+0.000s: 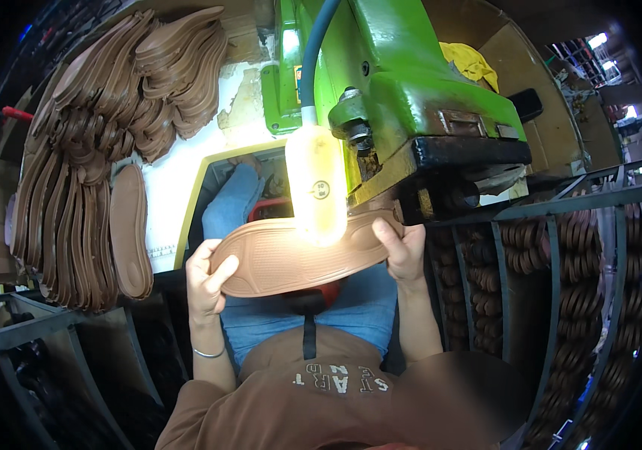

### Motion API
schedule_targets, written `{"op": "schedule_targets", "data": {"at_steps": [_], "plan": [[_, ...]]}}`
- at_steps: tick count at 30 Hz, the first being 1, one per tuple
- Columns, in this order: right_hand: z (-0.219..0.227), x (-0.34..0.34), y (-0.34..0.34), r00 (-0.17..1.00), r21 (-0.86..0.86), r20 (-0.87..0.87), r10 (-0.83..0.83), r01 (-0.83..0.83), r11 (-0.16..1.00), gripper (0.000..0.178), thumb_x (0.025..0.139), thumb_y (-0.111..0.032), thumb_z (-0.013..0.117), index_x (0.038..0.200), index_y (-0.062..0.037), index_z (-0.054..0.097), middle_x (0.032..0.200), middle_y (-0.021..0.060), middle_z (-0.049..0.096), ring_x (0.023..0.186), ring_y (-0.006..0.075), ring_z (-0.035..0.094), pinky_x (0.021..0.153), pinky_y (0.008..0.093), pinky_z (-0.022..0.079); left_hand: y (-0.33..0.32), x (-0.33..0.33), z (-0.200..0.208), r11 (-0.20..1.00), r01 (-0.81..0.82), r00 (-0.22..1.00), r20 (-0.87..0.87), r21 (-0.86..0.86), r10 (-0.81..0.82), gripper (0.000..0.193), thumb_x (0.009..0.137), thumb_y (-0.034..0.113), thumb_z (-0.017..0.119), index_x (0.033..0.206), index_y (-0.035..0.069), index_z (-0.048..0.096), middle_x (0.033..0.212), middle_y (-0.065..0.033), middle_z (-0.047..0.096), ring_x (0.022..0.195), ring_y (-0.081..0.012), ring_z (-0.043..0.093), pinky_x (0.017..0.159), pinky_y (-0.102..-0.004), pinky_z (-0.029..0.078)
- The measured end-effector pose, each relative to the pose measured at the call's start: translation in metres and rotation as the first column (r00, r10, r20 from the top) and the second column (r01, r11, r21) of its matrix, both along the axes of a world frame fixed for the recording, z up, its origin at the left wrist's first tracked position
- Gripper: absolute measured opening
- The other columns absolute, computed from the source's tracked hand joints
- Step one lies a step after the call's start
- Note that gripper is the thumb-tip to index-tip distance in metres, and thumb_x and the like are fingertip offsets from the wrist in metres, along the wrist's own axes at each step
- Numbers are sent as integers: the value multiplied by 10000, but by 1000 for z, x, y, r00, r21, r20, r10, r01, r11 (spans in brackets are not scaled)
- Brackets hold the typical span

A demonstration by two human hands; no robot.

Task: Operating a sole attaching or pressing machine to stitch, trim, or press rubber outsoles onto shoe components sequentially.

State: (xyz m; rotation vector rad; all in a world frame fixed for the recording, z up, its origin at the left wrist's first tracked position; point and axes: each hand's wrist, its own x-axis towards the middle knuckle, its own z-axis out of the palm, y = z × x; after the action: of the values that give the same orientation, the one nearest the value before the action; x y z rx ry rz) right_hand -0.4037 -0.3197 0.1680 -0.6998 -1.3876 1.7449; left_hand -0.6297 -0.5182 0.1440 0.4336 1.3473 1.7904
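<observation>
A brown shoe sole (283, 266) is stretched level between my two hands, its ribbed face turned up. My left hand (207, 277) pinches its left end, thumb on top. At the other end my right hand (403, 247) grips it the same way, with the thumb pressed on the surface. A bright lamp (316, 184) on a blue flexible neck hangs over the sole's far edge and hides part of it. Just beyond my right hand is the dark working head (441, 199) of a green machine (411, 82).
Many brown soles (66, 217) lie stacked on the white table (167, 180) at the left, with a single sole (130, 229) beside them. Metal racks (553, 262) full of soles stand at the right. A yellow cloth (471, 64) sits in a cardboard box (519, 56) behind the machine.
</observation>
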Motion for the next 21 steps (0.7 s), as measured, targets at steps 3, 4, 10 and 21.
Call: {"op": "schedule_targets", "data": {"at_steps": [3,4,10,21], "plan": [[0,-13,-6,999,96,-11,42,-40,995,371,797,-9,642,1143,35,513,1045,67,599,952,127,568,858,276,448,-18,-9,-12,997,70,997,25,-31,-69,174,785,3,666,882,8,522,867,-78,633,772,-86,588,721,-230,469],[4,-18,-7,999,94,-13,40,-39,995,371,797,-9,642,1143,35,513,1045,67,599,952,127,568,858,276,448,-24,-8,-16,994,106,993,51,-39,-104,192,779,10,683,858,20,508,848,-73,632,754,-82,585,706,-229,471],[16,-35,-6,996,51,-51,69,-66,997,303,758,109,632,1038,120,518,890,122,642,721,119,620,631,205,480,-23,44,-26,861,475,874,-20,-178,-486,467,742,58,744,1145,-74,550,1021,-102,646,956,-126,587,836,-270,477],[-42,32,-73,960,93,249,-125,105,990,425,772,-92,712,1099,48,480,1012,132,624,930,145,601,793,250,480,112,93,20,917,375,806,-440,-138,-396,278,836,124,670,1058,-25,593,882,-55,636,790,-85,576,690,-239,477]]}}
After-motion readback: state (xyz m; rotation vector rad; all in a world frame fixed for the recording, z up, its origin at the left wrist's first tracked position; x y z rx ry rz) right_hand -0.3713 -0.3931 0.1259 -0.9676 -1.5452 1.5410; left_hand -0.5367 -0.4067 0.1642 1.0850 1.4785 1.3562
